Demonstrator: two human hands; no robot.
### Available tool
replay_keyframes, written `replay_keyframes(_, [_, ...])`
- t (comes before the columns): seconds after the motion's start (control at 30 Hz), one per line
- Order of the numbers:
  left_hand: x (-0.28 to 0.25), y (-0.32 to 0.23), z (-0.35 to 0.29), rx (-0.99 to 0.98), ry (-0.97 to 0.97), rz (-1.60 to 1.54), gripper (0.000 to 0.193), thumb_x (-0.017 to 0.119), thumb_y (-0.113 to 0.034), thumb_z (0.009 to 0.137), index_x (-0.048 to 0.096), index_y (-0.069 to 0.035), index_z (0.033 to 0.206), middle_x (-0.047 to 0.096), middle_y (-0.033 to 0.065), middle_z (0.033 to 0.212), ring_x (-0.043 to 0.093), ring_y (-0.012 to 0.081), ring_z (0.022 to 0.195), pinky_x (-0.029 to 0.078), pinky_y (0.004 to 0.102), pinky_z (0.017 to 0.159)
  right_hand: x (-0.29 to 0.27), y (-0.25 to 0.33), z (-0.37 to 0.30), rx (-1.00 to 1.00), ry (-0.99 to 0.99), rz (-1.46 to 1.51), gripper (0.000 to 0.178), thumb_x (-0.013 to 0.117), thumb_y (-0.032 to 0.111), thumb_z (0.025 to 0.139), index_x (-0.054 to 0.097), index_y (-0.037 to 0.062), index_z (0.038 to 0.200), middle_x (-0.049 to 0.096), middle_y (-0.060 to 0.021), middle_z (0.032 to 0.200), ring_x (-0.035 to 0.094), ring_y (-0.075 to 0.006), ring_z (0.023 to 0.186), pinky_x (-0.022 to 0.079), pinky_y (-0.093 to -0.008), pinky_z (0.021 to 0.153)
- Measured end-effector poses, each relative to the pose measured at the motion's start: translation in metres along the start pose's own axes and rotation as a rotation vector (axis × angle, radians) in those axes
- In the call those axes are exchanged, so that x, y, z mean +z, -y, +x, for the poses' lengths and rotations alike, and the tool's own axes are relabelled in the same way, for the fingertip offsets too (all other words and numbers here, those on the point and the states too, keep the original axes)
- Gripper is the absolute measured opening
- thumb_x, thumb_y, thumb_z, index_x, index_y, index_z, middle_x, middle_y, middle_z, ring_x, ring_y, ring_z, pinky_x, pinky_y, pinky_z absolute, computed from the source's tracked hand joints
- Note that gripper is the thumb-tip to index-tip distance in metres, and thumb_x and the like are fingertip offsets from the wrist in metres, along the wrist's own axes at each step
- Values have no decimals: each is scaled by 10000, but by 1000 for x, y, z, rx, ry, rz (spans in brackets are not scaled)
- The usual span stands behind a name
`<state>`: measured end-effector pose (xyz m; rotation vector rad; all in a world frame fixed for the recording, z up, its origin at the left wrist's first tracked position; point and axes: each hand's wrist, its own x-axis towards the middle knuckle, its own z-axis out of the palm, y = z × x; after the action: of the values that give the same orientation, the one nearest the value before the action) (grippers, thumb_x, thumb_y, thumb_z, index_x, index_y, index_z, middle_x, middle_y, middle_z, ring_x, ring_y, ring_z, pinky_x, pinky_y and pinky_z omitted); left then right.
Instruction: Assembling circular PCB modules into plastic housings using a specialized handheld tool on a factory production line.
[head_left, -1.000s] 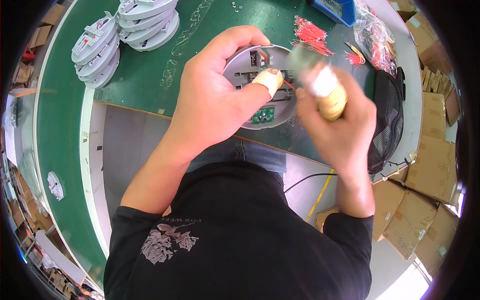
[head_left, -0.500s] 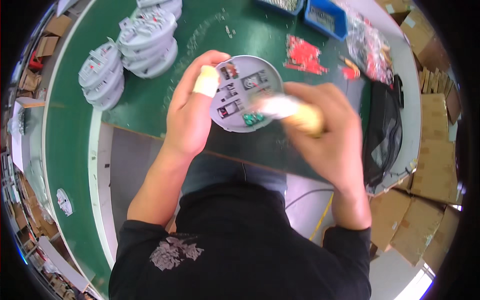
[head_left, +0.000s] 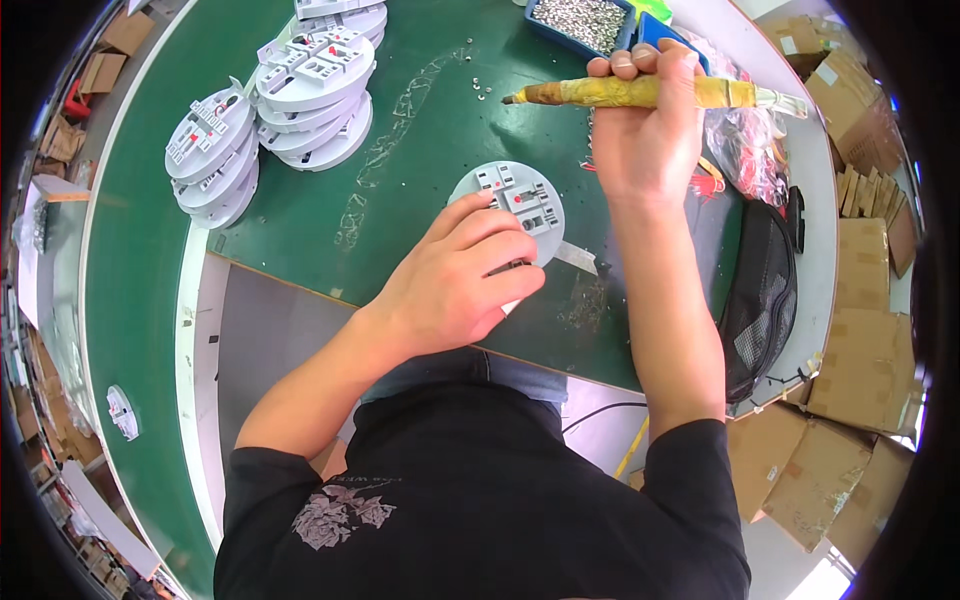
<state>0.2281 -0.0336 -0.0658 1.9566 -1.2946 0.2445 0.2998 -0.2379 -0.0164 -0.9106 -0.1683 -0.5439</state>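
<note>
A round light-grey plastic base [head_left: 545,190] lies low over the green bench in front of me, its raised blocks and a small red part facing up. My left hand [head_left: 465,265] is curled over its near left side, gripping it, with the thumb mostly hidden. Up and to the right, my right hand [head_left: 650,125] is closed around a long slim tool wrapped in yellow tape [head_left: 600,93]. The tool lies crosswise, dark tip to the left, clear-looking end to the right. The tool's exact kind does not show.
Stacks of similar grey bases [head_left: 315,75] stand at the far left, with a shorter stack [head_left: 210,155] beside them. A blue bin [head_left: 580,25] of small metal parts sits at the back. A black mesh bag [head_left: 765,300] and plastic bags [head_left: 745,150] lie on the right.
The base has been turned over, hiding its recessed side with the green parts, and lowered toward the bench. My right hand has moved away from it, up and back, with the tool.
</note>
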Motion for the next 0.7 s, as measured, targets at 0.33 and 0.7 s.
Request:
replay_keyframes(0.33, [-26,42,7,-625,-476,-606,195,645,-23,887,627,-20,1081,650,102,1080,636,192,983,519,316,888,0,-20,2,47,72,-75,186,592,264,999,564,80,1001,523,-17,859,516,-159,815,462,-419,864])
replay_keyframes(0.7, [-24,41,36,-787,-363,-1257,221,643,-51,909,617,-16,1126,651,56,1012,646,144,885,534,292,802,10,49,-35,108,303,154,198,596,326,991,636,154,1079,586,23,920,511,-134,853,406,-375,893])
